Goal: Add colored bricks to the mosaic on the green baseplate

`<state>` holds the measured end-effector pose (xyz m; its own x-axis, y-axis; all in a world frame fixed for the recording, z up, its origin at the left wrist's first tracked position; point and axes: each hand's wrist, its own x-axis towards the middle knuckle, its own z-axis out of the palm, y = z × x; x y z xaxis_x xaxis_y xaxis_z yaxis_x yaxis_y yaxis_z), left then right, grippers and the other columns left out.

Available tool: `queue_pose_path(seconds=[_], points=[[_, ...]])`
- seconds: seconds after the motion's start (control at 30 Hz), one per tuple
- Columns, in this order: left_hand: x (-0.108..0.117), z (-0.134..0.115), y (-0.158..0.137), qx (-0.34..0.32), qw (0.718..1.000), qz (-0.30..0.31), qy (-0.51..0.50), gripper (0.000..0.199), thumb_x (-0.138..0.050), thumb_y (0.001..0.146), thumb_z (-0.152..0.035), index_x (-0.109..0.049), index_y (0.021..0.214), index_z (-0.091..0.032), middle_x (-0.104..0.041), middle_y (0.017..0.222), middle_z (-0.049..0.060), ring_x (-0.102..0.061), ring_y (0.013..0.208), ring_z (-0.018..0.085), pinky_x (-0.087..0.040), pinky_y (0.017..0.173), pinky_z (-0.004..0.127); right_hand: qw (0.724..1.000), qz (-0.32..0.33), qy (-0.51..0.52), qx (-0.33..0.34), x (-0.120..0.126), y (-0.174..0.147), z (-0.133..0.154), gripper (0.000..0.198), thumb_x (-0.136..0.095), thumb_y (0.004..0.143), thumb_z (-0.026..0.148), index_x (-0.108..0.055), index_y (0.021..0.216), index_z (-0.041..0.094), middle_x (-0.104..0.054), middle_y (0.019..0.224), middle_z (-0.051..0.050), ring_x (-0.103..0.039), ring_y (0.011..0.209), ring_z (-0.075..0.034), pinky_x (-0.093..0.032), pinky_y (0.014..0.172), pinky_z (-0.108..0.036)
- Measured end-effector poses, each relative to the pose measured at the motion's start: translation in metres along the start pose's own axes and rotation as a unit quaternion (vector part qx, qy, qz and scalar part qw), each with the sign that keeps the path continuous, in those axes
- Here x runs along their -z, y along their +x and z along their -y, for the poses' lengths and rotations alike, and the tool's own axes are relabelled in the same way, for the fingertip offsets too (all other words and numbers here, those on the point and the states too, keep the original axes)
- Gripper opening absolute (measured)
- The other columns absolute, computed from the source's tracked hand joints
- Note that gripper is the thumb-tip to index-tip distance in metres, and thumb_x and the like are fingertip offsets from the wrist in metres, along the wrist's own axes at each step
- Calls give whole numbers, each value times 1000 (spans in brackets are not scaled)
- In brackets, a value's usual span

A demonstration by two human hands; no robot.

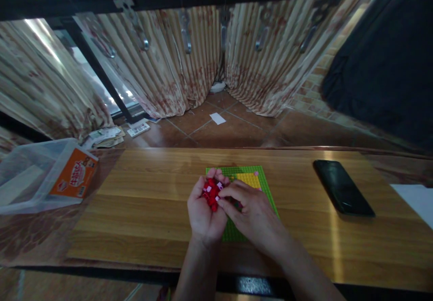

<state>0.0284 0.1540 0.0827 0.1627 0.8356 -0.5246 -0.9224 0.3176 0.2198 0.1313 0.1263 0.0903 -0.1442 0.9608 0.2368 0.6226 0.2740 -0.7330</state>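
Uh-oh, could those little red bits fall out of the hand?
Maybe! The small red and pink pieces sit loosely heaped in the cupped left hand, so tipping it could spill some. The right hand has its fingertips at the heap and might nudge one out, perhaps onto the green board.

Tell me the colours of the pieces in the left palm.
The pieces are mostly red, a few pale pink; head view.

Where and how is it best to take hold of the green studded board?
Probably the right edge of the green board, toward its far corner, pinched from the right: it lies flat, there the edge shows bare, while the left hand and right hand hide much of the rest.
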Motion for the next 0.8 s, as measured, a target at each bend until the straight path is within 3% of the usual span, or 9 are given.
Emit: queue_pose_path(seconds=[0.1, 0.23, 0.3, 0.47, 0.63, 0.8], points=[[-1, 0, 0, 0, 1000, -10, -9, 31, -42, 91, -25, -67, 80, -12, -65, 81, 6, -63, 75, 13, -53, 74, 27, 999, 9, 32, -2, 3, -1, 3, 15, -57, 85, 13, -67, 86, 24, -66, 88, -2, -62, 82, -15, -49, 75, -30], [0, -1, 2, -8, 999, -37, -38, 27, -44, 91, -21, -67, 82, -11, -66, 81, 7, -63, 76, 13, -54, 75, 27, 997, 7, 72, 2, 18, 0, -2, 21, -50, 90, 18, -65, 104, 25, -67, 95, -3, -63, 86, -15, -49, 78, -29], [0, -1, 2, -11, 998, -40, -57, 25, -45, 90, -20, -67, 82, -9, -65, 80, 7, -63, 77, 13, -54, 76, 28, 998, -24, 50, 4, 28, 1, -11, 24, -47, 93, 22, -65, 108, 26, -66, 100, -4, -63, 91, -17, -49, 82, -31], [0, -1, 3, -17, 997, -40, -69, 25, -46, 89, -19, -66, 81, -8, -65, 80, 8, -63, 75, 13, -55, 74, 29, 988, -153, -16, -20, 47, 3, -46, 19, -49, 91, 26, -67, 98, 22, -67, 94, -5, -64, 88, -19, -50, 78, -32], [0, 0, 4, -18, 996, -46, -70, 25, -46, 89, -19, -66, 80, -7, -64, 81, 8, -62, 74, 13, -55, 71, 29, 976, -209, 18, -66, 40, 5, -69, 17, -55, 87, 32, -68, 91, 22, -69, 88, -4, -65, 83, -19, -50, 77, -34], [1, 0, 4, -11, 997, -44, -68, 24, -47, 88, -19, -66, 80, -6, -63, 79, 8, -61, 74, 13, -55, 72, 28, 971, -196, 108, -85, 22, 11, -78, 13, -60, 84, 32, -70, 88, 24, -70, 93, -2, -63, 91, -19, -46, 86, -36]])
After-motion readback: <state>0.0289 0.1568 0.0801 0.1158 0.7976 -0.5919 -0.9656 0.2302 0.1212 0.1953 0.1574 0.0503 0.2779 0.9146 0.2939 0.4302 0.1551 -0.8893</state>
